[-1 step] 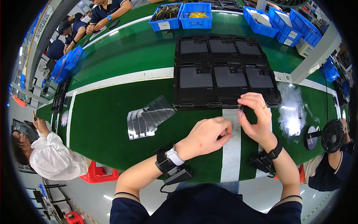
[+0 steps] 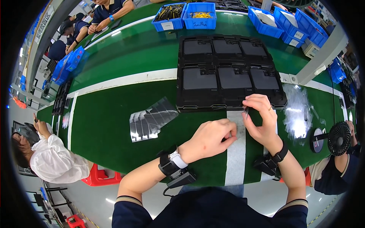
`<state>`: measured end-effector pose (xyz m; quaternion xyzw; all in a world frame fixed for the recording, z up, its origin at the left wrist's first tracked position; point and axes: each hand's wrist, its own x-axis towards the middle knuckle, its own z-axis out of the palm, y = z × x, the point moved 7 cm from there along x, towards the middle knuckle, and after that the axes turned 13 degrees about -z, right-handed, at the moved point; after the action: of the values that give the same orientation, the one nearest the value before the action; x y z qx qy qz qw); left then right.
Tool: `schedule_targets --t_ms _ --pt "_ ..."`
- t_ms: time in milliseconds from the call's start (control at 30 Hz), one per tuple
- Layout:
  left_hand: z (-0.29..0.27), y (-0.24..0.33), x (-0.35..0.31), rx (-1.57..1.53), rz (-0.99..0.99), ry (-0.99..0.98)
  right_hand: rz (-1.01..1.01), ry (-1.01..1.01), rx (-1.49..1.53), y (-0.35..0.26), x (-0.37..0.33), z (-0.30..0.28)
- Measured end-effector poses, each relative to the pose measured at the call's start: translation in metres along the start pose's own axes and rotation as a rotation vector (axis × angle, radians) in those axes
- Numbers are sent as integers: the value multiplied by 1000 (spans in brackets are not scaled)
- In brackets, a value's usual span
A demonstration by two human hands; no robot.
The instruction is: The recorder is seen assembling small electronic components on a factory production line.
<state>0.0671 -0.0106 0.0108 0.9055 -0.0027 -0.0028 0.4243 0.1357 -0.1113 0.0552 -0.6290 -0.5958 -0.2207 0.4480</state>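
My right hand [image 2: 263,121] pinches a small dark piece [image 2: 246,111] between thumb and fingertips, just off the near edge of the black tray [image 2: 232,102]. Too little of that piece shows to tell its kind. To its left, my left hand [image 2: 209,140] is closed with its fingers curled in, over a white strip [image 2: 235,163] on the green table. Whatever it may hold is hidden. Flat dark grey rectangular parts [image 2: 200,78] lie in the tray's compartments. A fan of clear film sheets with dark bands [image 2: 150,121] rests on the table left of my hands.
Crumpled clear film [image 2: 298,114] lies right of the tray, near a small black fan [image 2: 338,138]. Blue bins [image 2: 199,17] stand along the back. A grey post [image 2: 323,57] rises at the right. Other people sit around the table, one in a white top [image 2: 57,159] at the left.
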Motion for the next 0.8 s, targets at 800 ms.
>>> schedule_targets --t_ms 800 --pt "0 -1 1 30 9 -5 17 31 29 2 4 -4"
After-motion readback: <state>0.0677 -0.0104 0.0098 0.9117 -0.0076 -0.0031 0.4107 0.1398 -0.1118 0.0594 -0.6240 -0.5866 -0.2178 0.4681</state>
